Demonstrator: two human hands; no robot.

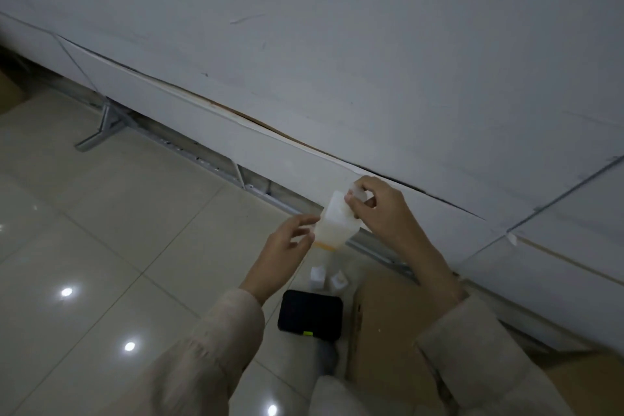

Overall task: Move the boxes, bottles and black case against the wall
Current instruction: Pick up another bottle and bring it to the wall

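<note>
Head view, largest to smallest. A pale grey panelled wall with a white skirting board crosses the frame on a diagonal above a glossy cream tiled floor. A flat brown cardboard box lies at lower right, near the foot of the wall and partly hidden by the right sleeve. Just left of it sits a black rectangular case with a small green tab, on the floor and apart from the wall. Held in the air above these is a translucent white plastic bottle with an orange base: the right hand pinches its cap end between fingertips and thumb, while the left hand, fingers loosely curled, touches its lower side. Two small white bottles stand on the floor between the case and the wall. Judged progress: partial; the small bottles and box appear close to the wall, while the held bottle and black case remain to be placed.
</note>
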